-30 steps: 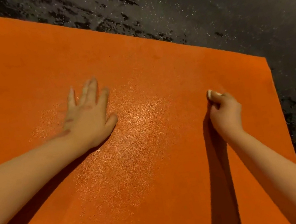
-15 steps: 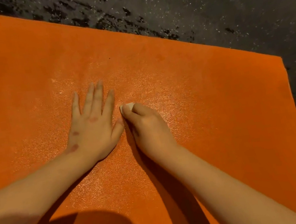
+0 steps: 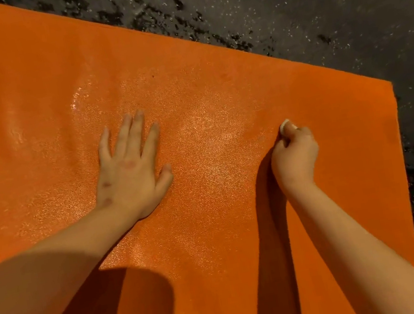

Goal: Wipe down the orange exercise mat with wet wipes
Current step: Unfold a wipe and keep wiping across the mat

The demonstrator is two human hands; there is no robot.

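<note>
The small white folded wet wipe (image 3: 285, 126) is almost swallowed by the right hand (image 3: 295, 155); only a corner shows past the knuckles. With so little cloth on the surface, each pass probably cleans a thin strip, so bands could be missed between strokes. The wipe may also dry out or roll up under the fingers, and then it would smear rather than lift dirt. The right hand's grip is closed around the wipe and pressed down on the flat orange textured foam exercise mat (image 3: 211, 224), near its right edge and well apart from the left hand (image 3: 128, 173).

The left hand lies flat, fingers spread, holding nothing, palm down on the mat near the middle of the view. It looks like a brace, and that matters: if it lifts, the mat could slide or bunch on the dark speckled floor (image 3: 312, 4) under a hard push. Leaning weight on a damp patch could also let that palm slip.

The mat covers most of the view, lying on the floor with its far edge running diagonally and 1 corner visible at the right. A glossy sheen spreads between and beyond the 2 hands, with brighter wet streaks at the upper left. The strip along the right edge and the near part look duller, so I judge them not yet wiped.
</note>
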